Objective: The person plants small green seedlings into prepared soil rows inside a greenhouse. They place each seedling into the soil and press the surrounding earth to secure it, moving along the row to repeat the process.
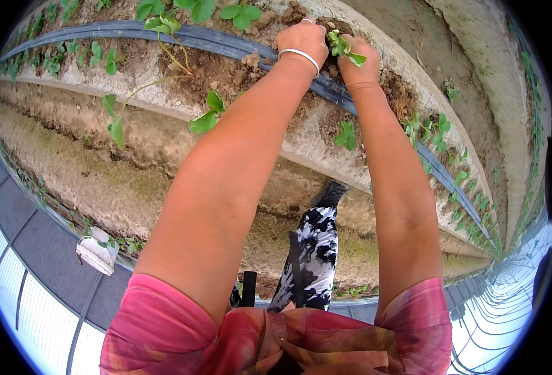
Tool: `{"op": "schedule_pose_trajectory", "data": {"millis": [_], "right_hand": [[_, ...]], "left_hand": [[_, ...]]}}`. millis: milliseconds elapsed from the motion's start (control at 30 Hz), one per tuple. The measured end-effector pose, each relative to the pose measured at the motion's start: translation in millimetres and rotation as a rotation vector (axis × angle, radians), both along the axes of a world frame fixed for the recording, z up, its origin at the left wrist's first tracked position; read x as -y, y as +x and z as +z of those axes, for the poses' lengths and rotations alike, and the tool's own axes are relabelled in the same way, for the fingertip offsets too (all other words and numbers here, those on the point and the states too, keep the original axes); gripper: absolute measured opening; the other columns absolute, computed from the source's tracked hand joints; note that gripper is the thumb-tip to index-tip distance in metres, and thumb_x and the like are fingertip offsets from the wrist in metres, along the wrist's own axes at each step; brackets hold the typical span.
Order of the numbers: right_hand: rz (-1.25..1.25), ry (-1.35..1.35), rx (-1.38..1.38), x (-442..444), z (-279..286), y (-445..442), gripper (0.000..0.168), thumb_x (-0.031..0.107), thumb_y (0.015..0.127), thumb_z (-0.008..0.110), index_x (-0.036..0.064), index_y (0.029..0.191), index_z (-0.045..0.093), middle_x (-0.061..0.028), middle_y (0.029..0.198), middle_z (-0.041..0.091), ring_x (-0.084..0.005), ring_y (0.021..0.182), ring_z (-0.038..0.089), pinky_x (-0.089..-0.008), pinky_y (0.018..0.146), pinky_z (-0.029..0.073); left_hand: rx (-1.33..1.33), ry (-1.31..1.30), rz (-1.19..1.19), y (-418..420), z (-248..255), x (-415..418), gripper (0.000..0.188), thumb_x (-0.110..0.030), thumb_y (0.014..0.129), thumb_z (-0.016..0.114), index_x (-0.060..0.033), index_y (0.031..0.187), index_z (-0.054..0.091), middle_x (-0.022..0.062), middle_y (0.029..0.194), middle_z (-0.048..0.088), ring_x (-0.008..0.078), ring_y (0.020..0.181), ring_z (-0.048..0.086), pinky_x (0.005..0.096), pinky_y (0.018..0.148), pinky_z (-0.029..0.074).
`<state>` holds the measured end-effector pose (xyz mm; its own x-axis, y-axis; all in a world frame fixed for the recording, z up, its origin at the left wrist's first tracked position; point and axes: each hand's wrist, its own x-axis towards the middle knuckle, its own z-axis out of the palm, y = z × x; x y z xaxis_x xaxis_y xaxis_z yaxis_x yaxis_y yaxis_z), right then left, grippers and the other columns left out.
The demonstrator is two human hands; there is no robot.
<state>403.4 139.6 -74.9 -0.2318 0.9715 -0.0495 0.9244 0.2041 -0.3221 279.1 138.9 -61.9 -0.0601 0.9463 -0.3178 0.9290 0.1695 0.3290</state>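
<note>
My left hand (302, 42), with a ring and a white bracelet, presses into the loose brown soil (238, 75) on top of a raised bed, just above the drip tape (201, 40). Its fingertips are hidden in the soil. Close to its right, my right hand (359, 58) grips a small leafy strawberry seedling (339, 44) over a hollow of dug soil. The seedling's leaves stick out beside the thumb, while its roots are out of sight.
A long-stemmed strawberry plant (177, 76) hangs over the bed's near edge. Other seedlings (242, 15) grow along the bed. A dirty white bucket (98, 251) stands at the lower left. My shoe (330, 192) is in the furrow; another bed (482, 61) lies to the right.
</note>
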Motion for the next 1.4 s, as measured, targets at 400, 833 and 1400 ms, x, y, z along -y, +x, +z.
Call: {"op": "schedule_pose_trajectory", "data": {"millis": [400, 833, 1400], "right_hand": [[-0.089, -0.083, -0.002, 5, -8, -9, 0.018, 0.008, 0.072, 0.056, 0.011, 0.089, 0.057, -0.0129, 0.084, 0.058, -0.0348, 0.075, 0.058, -0.0414, 0.066, 0.048], [0.11, -0.174, 0.037, 6, 11, 7, 0.072, 0.001, 0.063, 0.065, 0.03, 0.125, 0.042, -0.0091, 0.087, 0.051, -0.0296, 0.079, 0.058, -0.04, 0.067, 0.049], [-0.04, -0.336, 0.014, -11, 17, 2, 0.03, 0.006, 0.062, 0.063, 0.009, 0.092, 0.061, -0.0167, 0.08, 0.062, -0.0347, 0.076, 0.059, -0.0403, 0.068, 0.048]], "left_hand": [[0.049, 0.118, -0.08, 2, -9, 5, 0.011, -0.015, 0.068, 0.06, -0.0111, 0.079, 0.058, 0.0076, 0.095, 0.054, 0.0285, 0.081, 0.059, 0.0399, 0.064, 0.049], [0.24, 0.383, -0.02, -9, -18, 17, 0.031, -0.012, 0.07, 0.064, -0.0192, 0.099, 0.056, 0.0077, 0.095, 0.054, 0.0298, 0.074, 0.059, 0.0417, 0.06, 0.048], [0.297, 0.188, -0.116, -22, -11, 9, 0.025, -0.016, 0.068, 0.066, -0.0143, 0.091, 0.056, 0.0059, 0.097, 0.056, 0.0289, 0.08, 0.059, 0.0387, 0.067, 0.049]]}}
